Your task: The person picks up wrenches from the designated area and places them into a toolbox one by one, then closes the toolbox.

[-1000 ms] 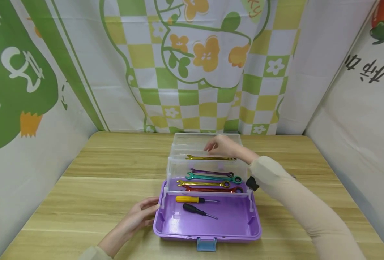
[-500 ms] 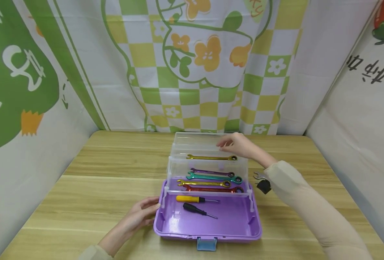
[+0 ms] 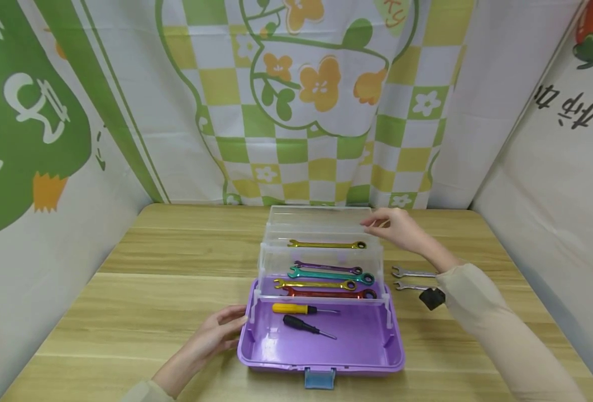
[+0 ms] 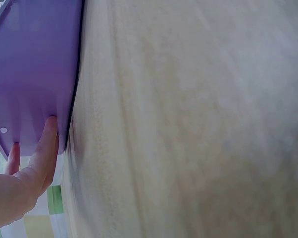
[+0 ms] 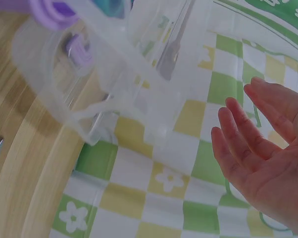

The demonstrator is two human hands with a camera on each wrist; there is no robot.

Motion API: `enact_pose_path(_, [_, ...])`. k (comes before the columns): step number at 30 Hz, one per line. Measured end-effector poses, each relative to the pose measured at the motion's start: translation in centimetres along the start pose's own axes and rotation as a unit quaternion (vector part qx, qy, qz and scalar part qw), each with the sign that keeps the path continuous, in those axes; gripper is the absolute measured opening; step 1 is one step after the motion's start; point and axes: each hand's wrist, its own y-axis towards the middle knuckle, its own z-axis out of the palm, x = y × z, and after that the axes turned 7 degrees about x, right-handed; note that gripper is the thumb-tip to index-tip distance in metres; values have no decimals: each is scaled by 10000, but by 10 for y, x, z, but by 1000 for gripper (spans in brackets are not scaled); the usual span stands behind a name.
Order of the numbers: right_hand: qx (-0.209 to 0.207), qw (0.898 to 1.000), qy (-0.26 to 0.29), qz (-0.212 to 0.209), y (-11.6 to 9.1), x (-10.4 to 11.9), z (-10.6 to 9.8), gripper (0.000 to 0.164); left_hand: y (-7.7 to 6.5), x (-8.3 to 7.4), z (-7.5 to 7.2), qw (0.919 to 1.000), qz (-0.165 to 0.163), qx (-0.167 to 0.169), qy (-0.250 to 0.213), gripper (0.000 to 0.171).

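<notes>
And there's the left hand (image 3: 218, 330), fingertips on the left side of the purple plastic toolbox (image 3: 359, 343), grip wide! Up at the far right corner, the right hand (image 3: 396, 228), grip slack and free, just apart from the translucent plastic trays (image 3: 316, 215). A slim gold metal wrench (image 3: 326, 244) lies furthest back; nearer, a purple wrench (image 3: 326, 267), teal wrench (image 3: 326, 274), second gold wrench (image 3: 316, 285) and red wrench (image 3: 326, 293). Below, a yellow-handled screwdriver (image 3: 290, 309) and black-handled screwdriver (image 3: 300, 323); right of the box, two silver metal wrenches (image 3: 417, 274) on the wooden surface (image 3: 176, 257).
</notes>
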Motion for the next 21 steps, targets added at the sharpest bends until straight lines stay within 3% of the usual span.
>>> enact_pose_path(9, [-220, 9996, -107, 128, -25, -18, -12, 20, 1, 1, -1, 10000, -6, -42, 22, 62])
enact_pose_path(21, [-55, 9985, -282, 467, -56, -38, -20, 23, 0, 1, -1, 10000, 22, -13, 61, 60])
